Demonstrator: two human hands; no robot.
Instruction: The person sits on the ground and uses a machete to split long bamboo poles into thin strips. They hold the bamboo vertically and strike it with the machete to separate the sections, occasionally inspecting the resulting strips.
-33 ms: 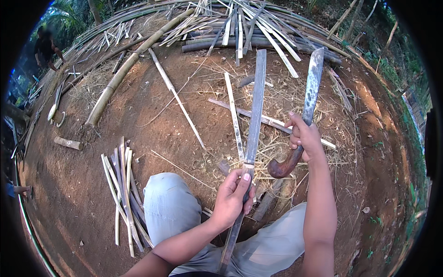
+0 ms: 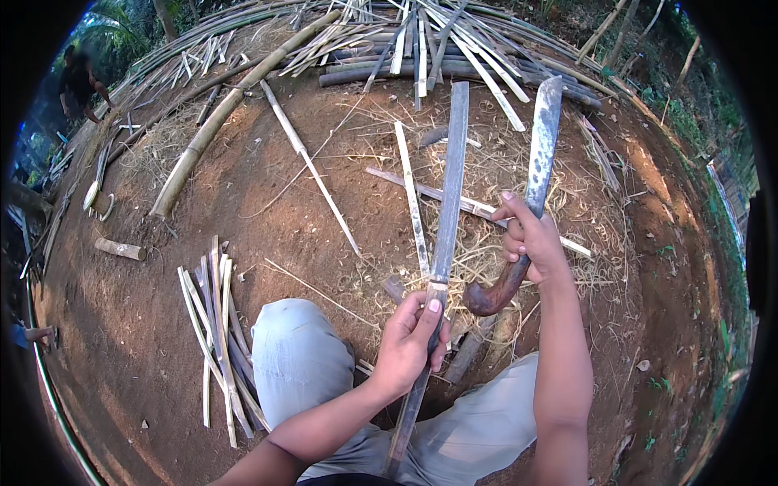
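Observation:
My left hand (image 2: 412,338) is closed around a long, dark-skinned bamboo strip (image 2: 450,186), thumb on top. The strip runs from between my legs up and away from me, with a pale band just above my fingers. To its right, my right hand (image 2: 532,243) grips a machete (image 2: 544,146) where the blade meets the curved brown wooden handle. Its spotted metal blade points away from me, apart from the strip. Beneath both lie pale shavings (image 2: 478,263) and a few split strips on the soil.
Split bamboo strips (image 2: 220,340) are bundled left of my knee. A thick bamboo pole (image 2: 194,150) slants across the far left, near a short bamboo piece (image 2: 120,249). Beyond are piled dark bamboo poles (image 2: 356,79) with strips on top. Another person (image 2: 81,87) is at the far left.
The machete and my right hand have shifted slightly left, nearer the strip. My left hand and the bamboo strip have hardly moved.

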